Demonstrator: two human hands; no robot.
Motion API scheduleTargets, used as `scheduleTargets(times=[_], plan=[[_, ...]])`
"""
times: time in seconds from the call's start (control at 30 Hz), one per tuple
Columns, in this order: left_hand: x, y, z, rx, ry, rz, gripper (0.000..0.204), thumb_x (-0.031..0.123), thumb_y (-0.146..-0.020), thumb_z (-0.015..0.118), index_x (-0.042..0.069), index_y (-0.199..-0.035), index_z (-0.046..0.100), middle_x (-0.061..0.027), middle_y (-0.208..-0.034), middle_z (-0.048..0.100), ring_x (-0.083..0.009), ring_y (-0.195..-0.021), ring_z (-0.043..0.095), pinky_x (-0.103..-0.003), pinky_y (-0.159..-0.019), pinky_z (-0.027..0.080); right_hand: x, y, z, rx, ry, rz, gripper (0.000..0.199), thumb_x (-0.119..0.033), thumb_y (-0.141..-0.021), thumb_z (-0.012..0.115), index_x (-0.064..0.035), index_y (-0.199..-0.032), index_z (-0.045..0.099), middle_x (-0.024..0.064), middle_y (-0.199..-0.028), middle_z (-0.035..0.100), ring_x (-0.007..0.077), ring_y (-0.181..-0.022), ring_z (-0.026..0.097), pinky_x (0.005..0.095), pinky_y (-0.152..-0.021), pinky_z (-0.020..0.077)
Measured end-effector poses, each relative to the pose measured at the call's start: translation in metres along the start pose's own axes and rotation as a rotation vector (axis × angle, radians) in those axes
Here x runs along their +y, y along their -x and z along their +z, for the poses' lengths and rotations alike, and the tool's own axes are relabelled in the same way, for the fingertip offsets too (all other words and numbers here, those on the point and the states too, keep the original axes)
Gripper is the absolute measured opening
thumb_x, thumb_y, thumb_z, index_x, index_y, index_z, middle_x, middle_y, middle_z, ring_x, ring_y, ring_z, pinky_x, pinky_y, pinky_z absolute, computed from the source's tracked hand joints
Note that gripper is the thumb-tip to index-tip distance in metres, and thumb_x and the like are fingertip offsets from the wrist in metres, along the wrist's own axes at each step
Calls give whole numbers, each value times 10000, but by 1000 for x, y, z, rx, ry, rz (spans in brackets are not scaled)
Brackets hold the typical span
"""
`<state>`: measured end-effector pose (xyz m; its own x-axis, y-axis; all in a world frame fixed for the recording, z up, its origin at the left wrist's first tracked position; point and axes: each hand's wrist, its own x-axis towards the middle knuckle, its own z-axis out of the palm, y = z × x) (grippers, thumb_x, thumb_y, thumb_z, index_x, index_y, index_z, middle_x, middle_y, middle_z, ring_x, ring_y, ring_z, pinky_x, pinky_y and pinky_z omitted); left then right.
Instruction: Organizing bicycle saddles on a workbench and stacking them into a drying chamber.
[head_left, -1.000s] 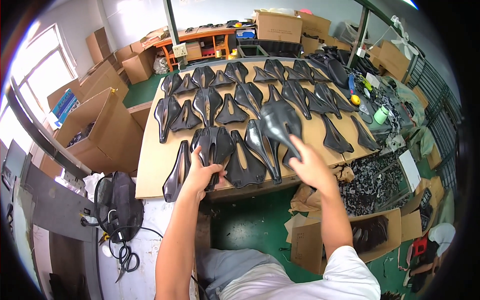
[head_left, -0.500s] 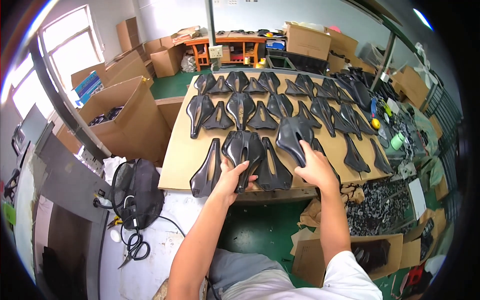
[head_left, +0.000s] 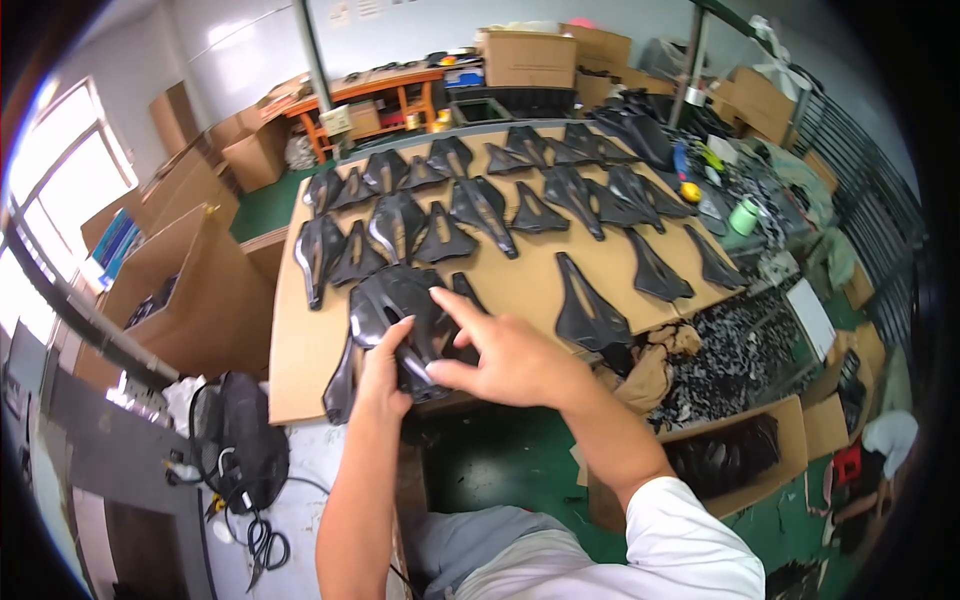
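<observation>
Several black saddle-shaped shells lie spread over a cardboard-topped table (head_left: 520, 280). At its near left edge a small stack of black shells (head_left: 400, 305) is gathered. My left hand (head_left: 385, 365) grips the stack from below at its near end. My right hand (head_left: 500, 355) rests on top of the same stack, fingers pointing left and pressing on the shells. A single shell (head_left: 588, 310) lies just right of my right hand. Another narrow shell (head_left: 342, 375) sticks out at the table's edge left of my left hand.
A large open cardboard box (head_left: 175, 290) stands left of the table. A black bag with cables (head_left: 240, 450) lies on the floor below it. Boxes of black parts (head_left: 730, 450) sit lower right. A green cup (head_left: 745, 215) and small items occupy the table's right end. Orange shelving (head_left: 390, 95) stands behind.
My hands have drawn several shells together into one stack at the near left edge. My right hand moved left onto the stack, and the view shifted right.
</observation>
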<state>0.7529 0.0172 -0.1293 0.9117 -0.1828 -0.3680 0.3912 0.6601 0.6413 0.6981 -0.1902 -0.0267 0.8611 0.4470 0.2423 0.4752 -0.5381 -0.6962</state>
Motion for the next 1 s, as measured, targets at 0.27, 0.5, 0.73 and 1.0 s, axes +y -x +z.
scheduleTargets(times=[0.27, 0.5, 0.73, 1.0], plan=[[50, 118, 19, 108, -110, 72, 440, 423, -920, 709, 38, -1125, 655, -163, -847, 732, -227, -645, 698, -288, -545, 577, 275, 47, -220, 593, 788, 632, 511, -274, -902, 675, 17, -1316, 604, 286, -1191, 689, 438, -1089, 677, 521, -937, 542], [30, 313, -49, 428, -57, 405, 494, 432, -936, 613, 37, -1231, 633, -120, -999, 686, -203, -713, 627, -273, -511, 477, 402, 118, -297, 417, 706, 1188, 728, -343, -825, 698, 22, -1430, 523, 251, -1472, 545, 428, -1362, 515, 482, -1113, 454], [-10, 416, -103, 597, 2, 708, 682, 391, -954, 631, -62, -1434, 461, -160, -1322, 574, -300, -1023, 561, -362, -703, 517, 320, 67, -296, 167, 716, 824, 795, -438, -762, 688, 89, -1335, 523, 333, -1267, 646, 433, -1222, 625, 455, -1046, 485], [-20, 434, -132, 452, 155, 754, 526, 321, -975, 629, -24, -1365, 548, -121, -1268, 623, -334, -1073, 527, -384, -726, 478, 302, 37, -191, 174, 555, 747, 1105, -499, -745, 760, 113, -1541, 298, 362, -1462, 499, 423, -1364, 528, 423, -1121, 432]])
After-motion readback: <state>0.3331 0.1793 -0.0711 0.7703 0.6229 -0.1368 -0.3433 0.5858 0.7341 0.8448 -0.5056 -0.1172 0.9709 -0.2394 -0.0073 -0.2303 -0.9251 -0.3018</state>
